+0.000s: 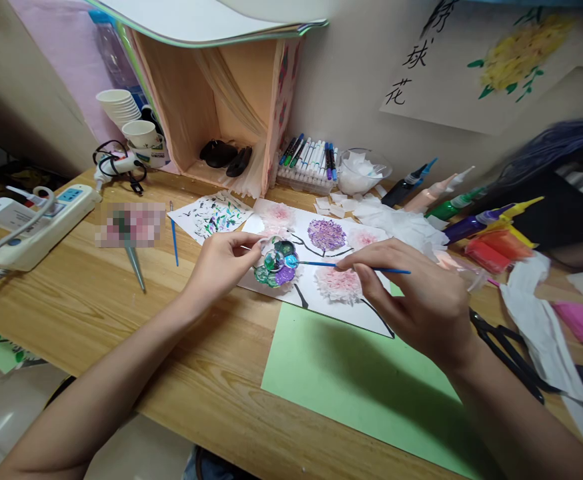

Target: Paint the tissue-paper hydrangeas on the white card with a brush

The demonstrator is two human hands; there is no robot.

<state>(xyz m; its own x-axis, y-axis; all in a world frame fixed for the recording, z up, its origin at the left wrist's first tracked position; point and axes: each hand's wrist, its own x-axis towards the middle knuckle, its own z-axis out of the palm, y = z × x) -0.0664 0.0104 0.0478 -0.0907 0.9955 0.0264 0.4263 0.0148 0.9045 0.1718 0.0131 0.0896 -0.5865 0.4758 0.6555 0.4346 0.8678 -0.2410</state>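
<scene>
My left hand (pixel 226 260) pinches the edge of a small flower-shaped paint palette (pixel 274 262), its wells smeared green, purple and blue. In my right hand (pixel 416 293) is a thin blue paintbrush (pixel 321 265), its tip at the blue well on the palette's right side. Beneath both hands lies a white sheet (pixel 291 233) bearing pink and purple ruffled flowers and black painted stems. The purple flower (pixel 326 235) sits just behind the brush. A green sheet (pixel 331 373) extends from under the white one toward me.
Black scissors (pixel 509 353) and white tissue strips lie at right, with paint tubes (pixel 451 183) behind. Markers (pixel 309 157) and a glass bowl (pixel 364 170) stand at the wall. To the left are a power strip (pixel 41 223), another brush (pixel 175 240) and a paint-spotted tissue (pixel 211 217).
</scene>
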